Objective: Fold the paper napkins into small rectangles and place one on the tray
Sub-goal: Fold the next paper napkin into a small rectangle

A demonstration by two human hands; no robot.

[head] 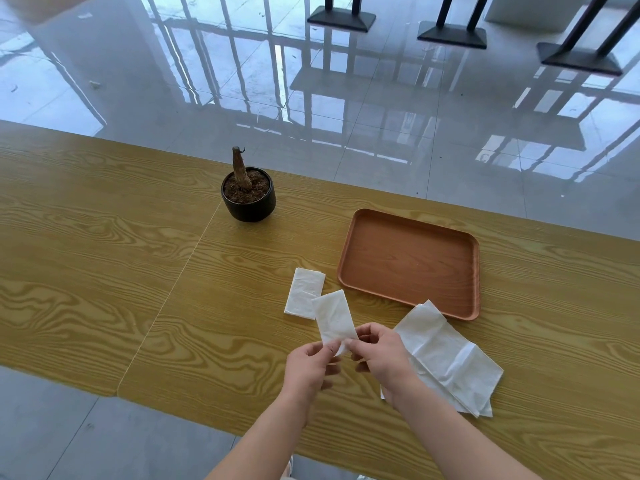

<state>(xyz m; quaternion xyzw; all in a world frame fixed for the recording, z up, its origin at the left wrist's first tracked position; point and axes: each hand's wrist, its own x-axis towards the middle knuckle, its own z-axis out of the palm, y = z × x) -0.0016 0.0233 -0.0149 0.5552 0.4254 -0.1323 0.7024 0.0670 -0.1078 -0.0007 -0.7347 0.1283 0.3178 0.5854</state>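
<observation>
Both hands pinch the near end of a folded white napkin (333, 315), a narrow strip held just above the wooden table (104, 258). My left hand (308, 367) grips its lower left corner, my right hand (379, 355) its lower right. Another folded napkin (303, 292) lies flat on the table just behind it. A pile of unfolded napkins (446, 355) lies to the right, partly under my right wrist. The brown tray (410, 263) sits behind the pile with nothing in it.
A small black pot with a bare stump (248, 194) stands on the table to the left of the tray. The table's far edge runs behind the pot and tray, with glossy floor and black table bases (452, 36) beyond.
</observation>
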